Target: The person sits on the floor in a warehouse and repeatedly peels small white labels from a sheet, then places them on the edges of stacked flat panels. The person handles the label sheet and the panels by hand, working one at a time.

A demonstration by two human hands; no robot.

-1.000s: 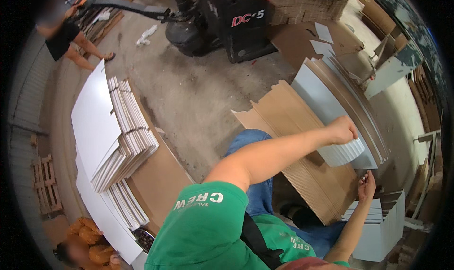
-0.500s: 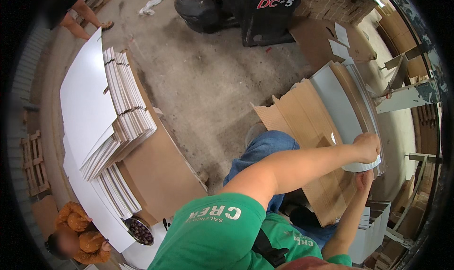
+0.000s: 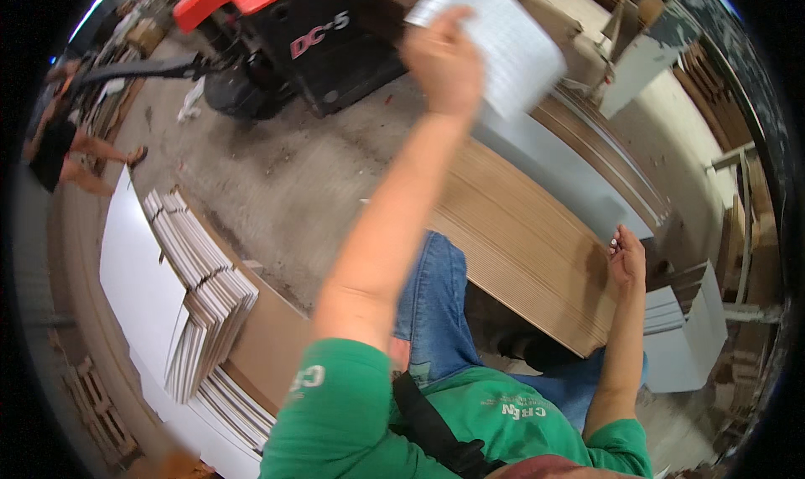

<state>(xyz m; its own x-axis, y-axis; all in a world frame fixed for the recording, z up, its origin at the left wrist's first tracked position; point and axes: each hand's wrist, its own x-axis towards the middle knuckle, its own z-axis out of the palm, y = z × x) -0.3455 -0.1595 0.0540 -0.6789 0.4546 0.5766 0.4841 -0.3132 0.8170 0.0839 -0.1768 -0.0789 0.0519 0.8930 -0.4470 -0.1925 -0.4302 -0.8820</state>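
Observation:
My left hand (image 3: pixel 444 64) is raised out in front at the top of the view, closed on the edge of a white paper sheet (image 3: pixel 513 47). The sheet is slightly curved and smeared by motion. Low on the right, my right hand (image 3: pixel 627 257) has its fingers curled round a small thing with a white end, too small to name. That hand hovers by the right end of a brown corrugated cardboard sheet (image 3: pixel 520 252), which slopes across in front of my legs. Beyond it lie grey-white boards (image 3: pixel 570 164).
On the left, stacked folded white cardboard (image 3: pixel 205 290) stands beside a large white sheet (image 3: pixel 138 257). A red and black machine (image 3: pixel 293 47) is at the back. Far left stands another person (image 3: pixel 59 156). More folded white board (image 3: pixel 679 336) is at lower right, near metal racking (image 3: pixel 646 59).
My left hand has swung up and to the left, carrying the paper away from my right hand. My right hand has parted from it and moved slightly left and up. The view has turned.

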